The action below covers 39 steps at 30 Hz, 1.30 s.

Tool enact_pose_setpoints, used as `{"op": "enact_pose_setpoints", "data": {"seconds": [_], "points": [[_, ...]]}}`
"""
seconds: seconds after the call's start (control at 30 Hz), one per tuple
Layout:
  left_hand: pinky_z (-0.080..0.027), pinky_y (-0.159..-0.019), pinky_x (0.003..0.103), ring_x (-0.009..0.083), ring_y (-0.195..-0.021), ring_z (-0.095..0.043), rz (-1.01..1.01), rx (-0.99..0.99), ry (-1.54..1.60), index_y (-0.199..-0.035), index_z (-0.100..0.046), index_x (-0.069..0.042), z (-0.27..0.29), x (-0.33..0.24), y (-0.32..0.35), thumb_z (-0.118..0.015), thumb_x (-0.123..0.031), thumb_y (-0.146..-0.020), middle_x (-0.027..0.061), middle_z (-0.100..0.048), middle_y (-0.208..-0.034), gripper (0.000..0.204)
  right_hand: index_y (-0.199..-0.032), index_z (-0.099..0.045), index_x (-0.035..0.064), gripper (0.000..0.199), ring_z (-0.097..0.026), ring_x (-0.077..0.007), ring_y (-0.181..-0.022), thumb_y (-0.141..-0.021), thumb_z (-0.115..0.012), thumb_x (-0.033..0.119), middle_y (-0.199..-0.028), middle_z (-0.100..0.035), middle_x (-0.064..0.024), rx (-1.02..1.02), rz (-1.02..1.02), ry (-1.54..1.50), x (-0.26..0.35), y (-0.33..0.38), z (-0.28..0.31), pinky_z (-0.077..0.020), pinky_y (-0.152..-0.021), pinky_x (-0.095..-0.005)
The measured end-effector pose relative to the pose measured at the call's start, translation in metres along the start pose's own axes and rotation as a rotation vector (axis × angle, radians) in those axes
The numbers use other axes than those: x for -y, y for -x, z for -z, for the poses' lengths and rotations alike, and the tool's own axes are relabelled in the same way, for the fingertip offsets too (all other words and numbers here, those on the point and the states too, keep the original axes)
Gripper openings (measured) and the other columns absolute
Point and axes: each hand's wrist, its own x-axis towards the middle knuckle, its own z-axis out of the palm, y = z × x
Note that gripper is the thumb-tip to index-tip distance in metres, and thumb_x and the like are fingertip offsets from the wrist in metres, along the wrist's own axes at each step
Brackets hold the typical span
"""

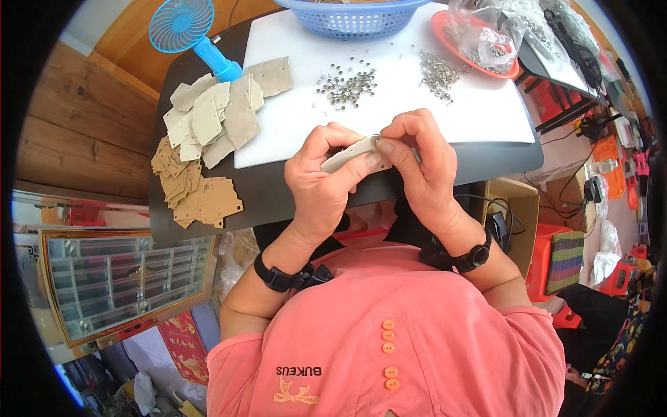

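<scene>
Between both hands, over the table's near edge, is a pale flat plate (338,159) with small holes, tilted up. My left hand (322,167) is closed on its left part, the thumb along the face. At its right end my right hand (418,156) pinches the plate's corner with thumb and forefinger; anything small under those fingertips is hidden. Beyond the hands lie a heap of small round metal pieces (351,89) and, to the right, a heap of smaller metal bits (439,75). Stacked grey-white plates (208,118) and brown plates (201,198) lie at the left.
A white sheet (292,142) covers much of the dark table (486,160). At the back stand a blue fan (208,55), a blue basket (347,21) and a red dish (511,71) holding plastic bags. A cardboard box (517,208) stands right of my lap, a red stool (545,260) beside it.
</scene>
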Motion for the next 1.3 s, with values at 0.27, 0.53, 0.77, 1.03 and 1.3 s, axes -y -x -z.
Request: {"op": "enact_pose_setpoints", "data": {"seconds": [0.27,0.53,0.77,1.03,1.3], "points": [[-0.041,-0.051,0.019,0.0025,-0.063,-0.052,0.013,0.023,0.073,-0.091,-0.062,-0.002,0.003,0.001,0.000,-0.069,0.002,-0.085,0.0022,-0.065,-0.087,0.011,-0.099,-0.058,0.0033,0.019,-0.061,-0.0241,-0.071,-0.084,-0.064,-0.006,-0.088,-0.058,-0.0108,-0.070,0.220,0.188,0.000,0.001,-0.002,-0.0504,-0.060,-0.0324],[-0.046,-0.065,0.020,0.0065,-0.073,-0.058,-0.072,0.015,-0.042,-0.095,-0.065,-0.001,0.005,-0.001,0.001,-0.070,0.003,-0.083,0.0027,-0.066,-0.088,0.013,-0.100,-0.058,0.0032,0.017,-0.059,-0.0216,-0.068,-0.086,-0.063,-0.005,-0.085,-0.057,-0.0092,-0.031,0.051,0.090,0.000,0.004,-0.003,-0.0496,-0.061,-0.0307],[-0.045,-0.056,0.020,0.0081,-0.070,-0.056,-0.075,0.097,0.080,-0.098,-0.064,0.001,0.004,0.003,-0.002,-0.071,0.003,-0.082,0.0103,-0.065,-0.095,0.017,-0.100,-0.059,0.0023,0.019,-0.059,-0.0206,-0.069,-0.084,-0.066,-0.005,-0.083,-0.058,-0.0095,0.028,0.097,0.110,0.001,0.003,0.012,-0.0488,-0.061,-0.0299],[-0.051,-0.079,0.027,0.0132,-0.088,-0.061,-0.105,0.160,0.071,-0.095,-0.063,0.000,0.005,0.002,-0.003,-0.071,0.009,-0.081,0.0103,-0.066,-0.096,0.019,-0.099,-0.059,0.0003,0.023,-0.061,-0.0259,-0.071,-0.080,-0.071,-0.003,-0.085,-0.060,-0.0130,-0.044,0.329,0.236,-0.001,0.008,0.011,-0.0490,-0.057,-0.0318],[-0.047,-0.066,0.022,0.0092,-0.078,-0.059,-0.261,0.238,-0.011,-0.095,-0.064,-0.001,0.007,0.001,-0.003,-0.073,0.011,-0.078,0.0101,-0.068,-0.095,0.022,-0.102,-0.058,-0.0006,0.024,-0.059,-0.0279,-0.071,-0.081,-0.070,-0.002,-0.085,-0.060,-0.0149,-0.070,0.463,0.252,-0.004,0.015,0.014,-0.0495,-0.058,-0.0343]]}}
